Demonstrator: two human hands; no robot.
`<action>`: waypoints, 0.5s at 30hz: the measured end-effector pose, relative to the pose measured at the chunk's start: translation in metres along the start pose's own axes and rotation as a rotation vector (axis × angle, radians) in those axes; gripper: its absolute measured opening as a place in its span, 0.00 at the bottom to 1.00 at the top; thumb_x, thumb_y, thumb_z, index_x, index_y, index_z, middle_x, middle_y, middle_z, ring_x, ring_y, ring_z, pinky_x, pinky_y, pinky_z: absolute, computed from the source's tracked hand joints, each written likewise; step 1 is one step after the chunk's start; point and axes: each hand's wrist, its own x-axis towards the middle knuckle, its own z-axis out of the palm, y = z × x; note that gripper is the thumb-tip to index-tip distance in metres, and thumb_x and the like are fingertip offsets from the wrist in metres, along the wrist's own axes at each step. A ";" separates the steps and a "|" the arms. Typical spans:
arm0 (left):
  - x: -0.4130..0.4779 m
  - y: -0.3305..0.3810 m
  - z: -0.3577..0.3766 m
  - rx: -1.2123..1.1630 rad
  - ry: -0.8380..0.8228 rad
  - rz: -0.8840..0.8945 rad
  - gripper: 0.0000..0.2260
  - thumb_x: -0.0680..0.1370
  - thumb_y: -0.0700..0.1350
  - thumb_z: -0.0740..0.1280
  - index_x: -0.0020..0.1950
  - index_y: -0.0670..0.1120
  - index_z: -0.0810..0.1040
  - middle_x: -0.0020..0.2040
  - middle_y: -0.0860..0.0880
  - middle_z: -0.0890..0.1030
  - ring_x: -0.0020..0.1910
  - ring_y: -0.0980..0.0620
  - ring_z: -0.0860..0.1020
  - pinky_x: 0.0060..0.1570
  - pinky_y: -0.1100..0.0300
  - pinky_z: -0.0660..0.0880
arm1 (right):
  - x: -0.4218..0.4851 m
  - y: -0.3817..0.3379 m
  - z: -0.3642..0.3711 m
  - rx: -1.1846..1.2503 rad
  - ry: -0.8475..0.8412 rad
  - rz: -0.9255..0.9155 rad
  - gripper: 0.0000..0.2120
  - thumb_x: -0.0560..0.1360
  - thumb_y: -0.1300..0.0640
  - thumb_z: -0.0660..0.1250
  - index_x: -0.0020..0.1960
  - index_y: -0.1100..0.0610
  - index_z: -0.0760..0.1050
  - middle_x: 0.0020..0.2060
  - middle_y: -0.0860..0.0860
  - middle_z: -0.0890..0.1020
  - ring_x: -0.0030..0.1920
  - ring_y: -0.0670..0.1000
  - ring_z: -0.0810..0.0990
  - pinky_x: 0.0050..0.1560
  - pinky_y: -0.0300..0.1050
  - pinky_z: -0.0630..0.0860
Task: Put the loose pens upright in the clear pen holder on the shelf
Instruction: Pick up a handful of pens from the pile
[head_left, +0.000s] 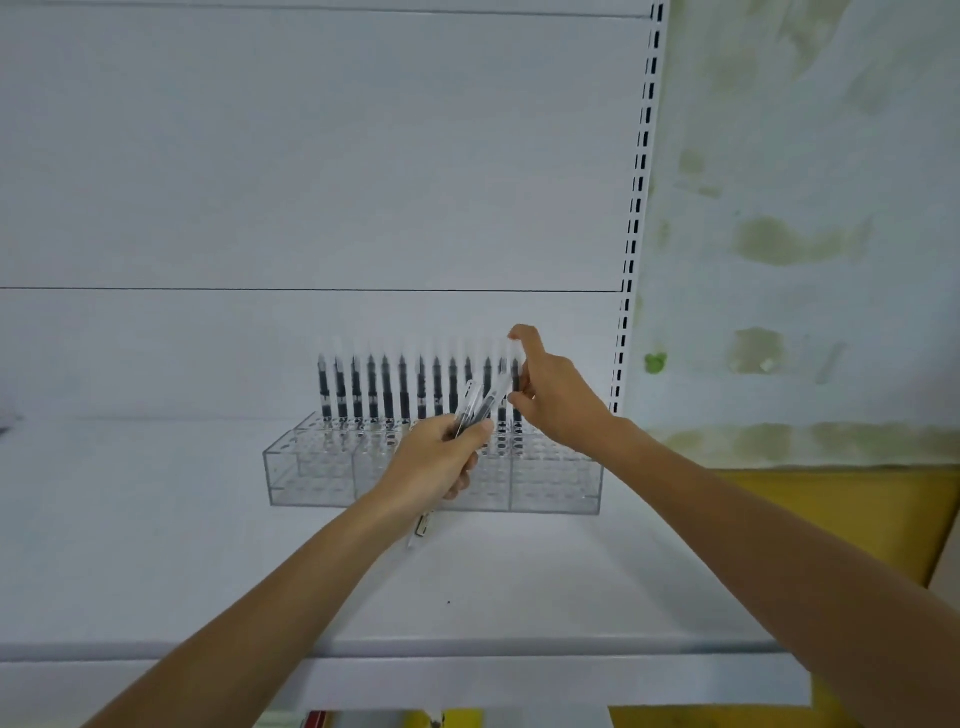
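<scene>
Grip state: left hand (441, 462) clenches a tilted bundle of clear-barrelled, black-cored plastic pens (480, 402). Right hand (558, 402) pinches the endmost upright pen (516, 371), index fingertip on its frosted cap. Below both hands stands the rectangular clear acrylic pen holder (311, 478), back row filled, on the smooth white shelf (208, 545).

A white shelf (218, 582) with a rounded front lip carries a clear pen holder (311, 480), a long block of small wells set close to the back panel (311, 156). Dark pens (387, 387) stand upright along its rear wells. A tiny dark speck (449, 602) lies on the shelf in front of the holder.
</scene>
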 end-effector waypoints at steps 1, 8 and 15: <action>0.000 0.000 0.000 -0.001 0.002 -0.001 0.13 0.79 0.48 0.62 0.36 0.45 0.69 0.28 0.51 0.69 0.22 0.57 0.65 0.23 0.67 0.63 | 0.000 0.001 0.002 -0.007 -0.006 0.014 0.27 0.74 0.67 0.65 0.68 0.57 0.57 0.35 0.63 0.78 0.35 0.62 0.78 0.41 0.61 0.77; 0.001 0.009 -0.002 -0.056 0.050 0.037 0.14 0.79 0.48 0.62 0.35 0.45 0.68 0.26 0.52 0.69 0.19 0.59 0.65 0.22 0.68 0.63 | -0.006 -0.018 -0.019 0.129 0.346 0.014 0.17 0.77 0.55 0.65 0.64 0.57 0.69 0.49 0.53 0.77 0.46 0.50 0.75 0.48 0.41 0.71; 0.006 0.023 0.015 -0.189 0.019 -0.010 0.13 0.80 0.47 0.57 0.36 0.45 0.67 0.26 0.52 0.67 0.20 0.57 0.64 0.21 0.65 0.61 | -0.018 -0.044 -0.033 0.744 0.007 0.291 0.15 0.73 0.58 0.70 0.57 0.57 0.71 0.35 0.52 0.83 0.32 0.44 0.81 0.38 0.39 0.78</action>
